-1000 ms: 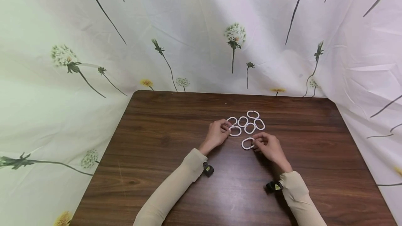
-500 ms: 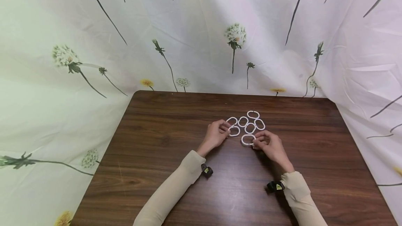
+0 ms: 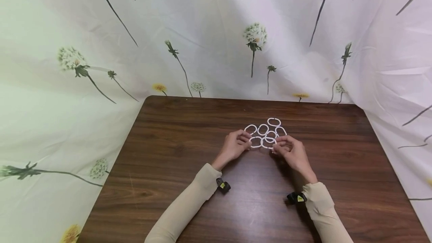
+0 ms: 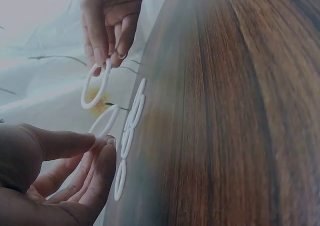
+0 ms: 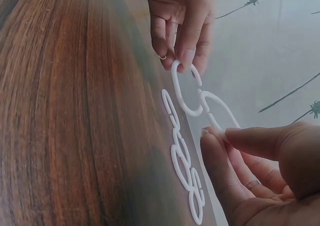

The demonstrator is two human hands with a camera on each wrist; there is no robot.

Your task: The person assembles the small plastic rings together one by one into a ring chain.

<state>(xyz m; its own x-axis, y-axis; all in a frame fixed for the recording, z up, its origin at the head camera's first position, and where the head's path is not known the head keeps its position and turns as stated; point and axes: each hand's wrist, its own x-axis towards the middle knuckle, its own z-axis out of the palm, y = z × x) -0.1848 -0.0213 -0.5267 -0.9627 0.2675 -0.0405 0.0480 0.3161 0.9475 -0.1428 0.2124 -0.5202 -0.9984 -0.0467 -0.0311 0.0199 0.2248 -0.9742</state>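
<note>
My left hand (image 3: pixel 233 144) pinches a white oval split curtain ring (image 5: pixel 176 85) between thumb and fingers, raised above the table. Opposite it, the thumb and fingers of my right hand (image 3: pixel 294 155) pinch a second such ring (image 4: pixel 89 106), also raised. In the right wrist view the two rings come together near the gap in the left hand's ring, their edges overlapping there. Several more white rings (image 3: pixel 268 122) lie flat on the table in a loose cluster just beyond both hands. One lies partly behind the right hand's ring in the head view.
The dark wood-grain table (image 3: pixel 175 153) runs back to a white cloth (image 3: pixel 216 48) printed with dandelions, which hangs behind and along both sides. Black wrist cameras (image 3: pixel 223 185) sit at both cuffs of the beige sleeves.
My right hand has tilted its ring and brought it up and leftward to the left hand's ring. The left hand has shifted slightly right with its ring. The rings on the table stay put.
</note>
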